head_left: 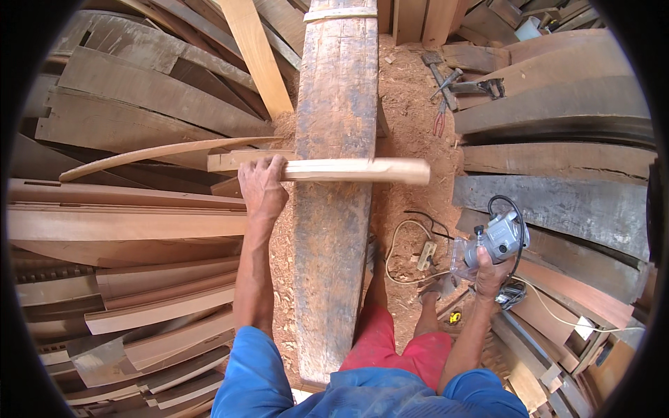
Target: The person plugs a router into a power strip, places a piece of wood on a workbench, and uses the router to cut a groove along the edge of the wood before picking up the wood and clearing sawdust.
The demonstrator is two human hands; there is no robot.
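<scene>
My left hand (263, 184) grips a pale wooden batten (357, 169) lying crosswise on a long, weathered plank bench (327, 272). The batten reaches past both sides of the bench. In my right hand (490, 270) is a silver hand router (503, 234) with a clear base and a black cord, held off to the right of the bench. A thin slat (336, 14) crosses the bench's far end.
Stacked boards (125, 226) fill the left; more (550, 160) line the right. A hammer (439, 76), red-handled pliers (440, 120), an extension socket (426, 256) with cords, and a yellow tape measure (454, 317) lie on the right side. Shavings (411, 160) cover the ground.
</scene>
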